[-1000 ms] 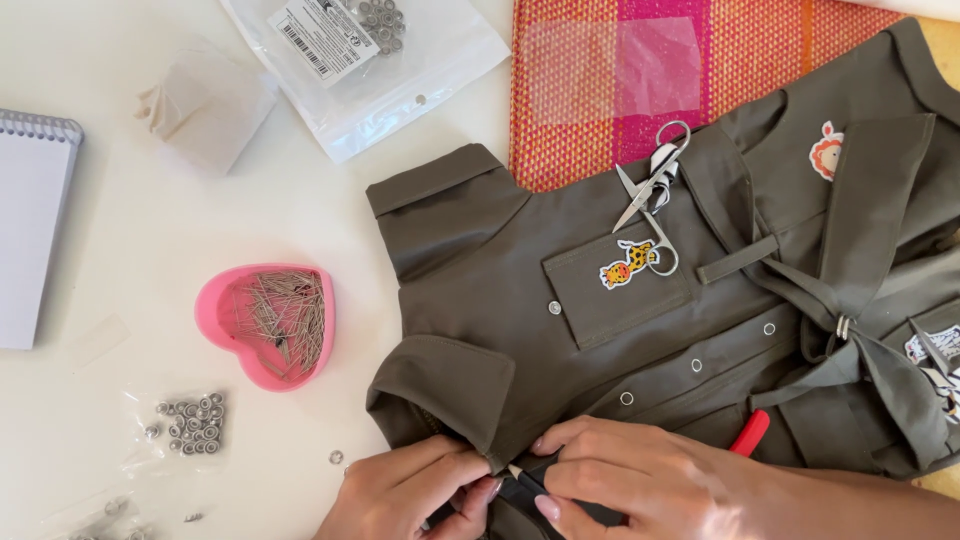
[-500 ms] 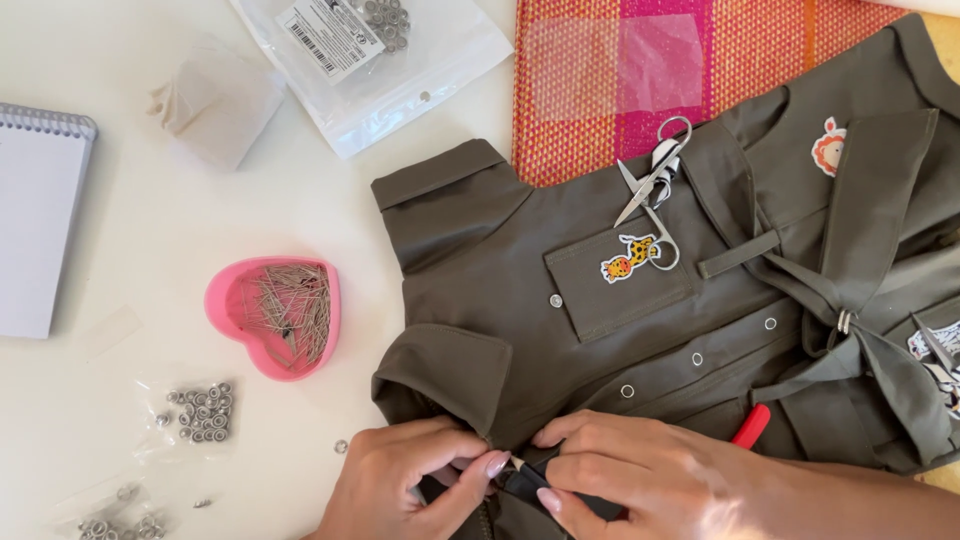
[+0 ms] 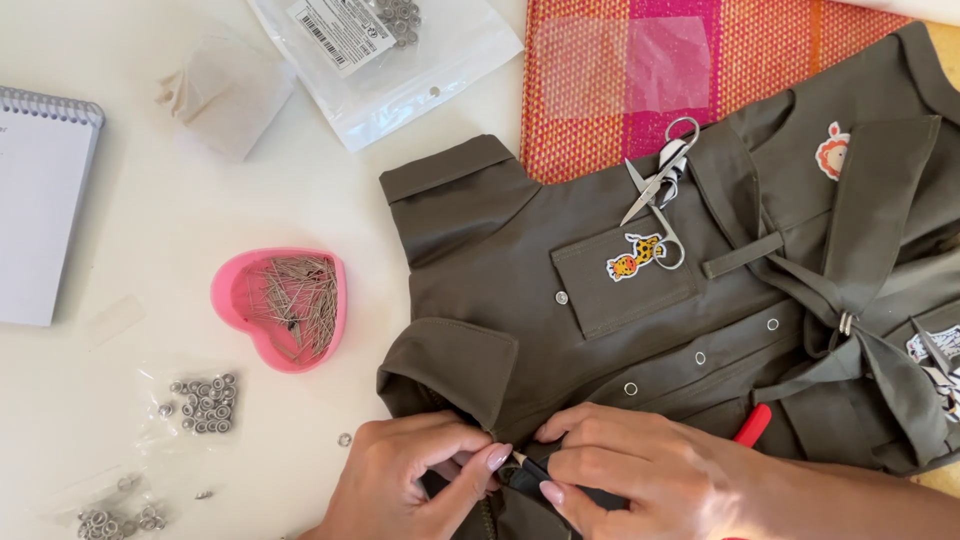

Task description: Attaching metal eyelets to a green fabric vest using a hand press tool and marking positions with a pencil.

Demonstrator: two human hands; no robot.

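Observation:
An olive-green child's garment (image 3: 600,340) with short sleeves, a chest pocket and animal patches lies flat on a white table (image 3: 200,210). At the bottom edge, my left hand (image 3: 410,480) and my right hand (image 3: 640,475) pinch a dark fold of the garment's fabric between their fingertips, with a small pale piece held at the pinch point. A red-handled tool (image 3: 752,425) peeks out from behind my right hand. Small silver scissors (image 3: 660,175) rest on the garment above the pocket.
A pink heart-shaped dish of pins (image 3: 285,305) sits left of the garment. Small bags of metal snap rings (image 3: 200,402) lie at lower left. A spiral notepad (image 3: 40,200), a clear packet (image 3: 390,55) and an orange-pink woven cloth (image 3: 650,70) lie farther back.
The view has drifted slightly, so things sit a little right and lower. Both hands stay pinched on the same fold; the fingers shifted only slightly.

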